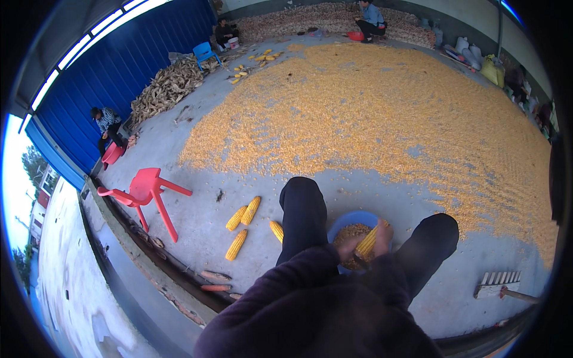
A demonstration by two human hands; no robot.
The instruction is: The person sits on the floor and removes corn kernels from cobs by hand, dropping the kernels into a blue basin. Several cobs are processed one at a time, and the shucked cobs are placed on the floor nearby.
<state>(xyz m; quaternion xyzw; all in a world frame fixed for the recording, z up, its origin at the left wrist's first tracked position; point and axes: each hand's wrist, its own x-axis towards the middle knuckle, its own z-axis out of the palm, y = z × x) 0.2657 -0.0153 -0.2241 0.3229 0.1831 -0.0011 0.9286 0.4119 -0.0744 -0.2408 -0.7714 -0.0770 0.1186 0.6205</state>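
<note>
1. I can read no text, label, brand, number or sign anywhere from here.
2. The sacks (492, 71) by the far right edge of the floor (200, 224) are too small and blurred for me to make out any print.
3. The white bucket (233, 43) near the floor's far edge is too small to read.

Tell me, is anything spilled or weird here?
Maybe the yellow corn kernels: they cover much of the grey concrete floor, beyond the round blue basin. That looks like a giant spill, but the broad layer has streaks running through it, so it seems more spread out than spilled. Nothing looks clearly broken or knocked over.
</note>
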